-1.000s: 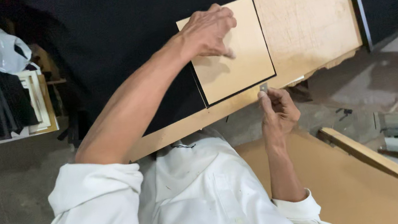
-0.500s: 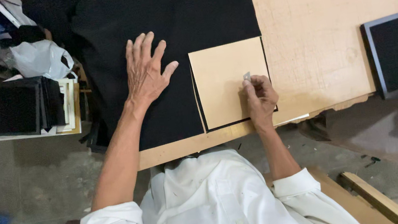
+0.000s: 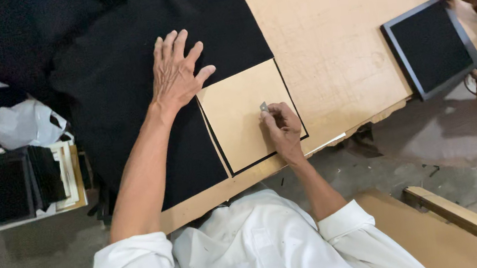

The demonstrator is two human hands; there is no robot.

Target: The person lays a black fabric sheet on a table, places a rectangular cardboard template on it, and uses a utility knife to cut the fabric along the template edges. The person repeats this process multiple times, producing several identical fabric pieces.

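With the left hand (image 3: 178, 73) spread flat on the black cloth (image 3: 122, 75) and right-hand fingers (image 3: 278, 124) pinching a small blade (image 3: 263, 107) on the card (image 3: 242, 112), cutting around the card looks partly done.

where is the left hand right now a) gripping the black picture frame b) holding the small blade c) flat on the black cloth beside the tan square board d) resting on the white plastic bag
c: the left hand lies spread, palm down, on the black cloth just left of the tan square board, while the right hand pinches the small blade over that board.
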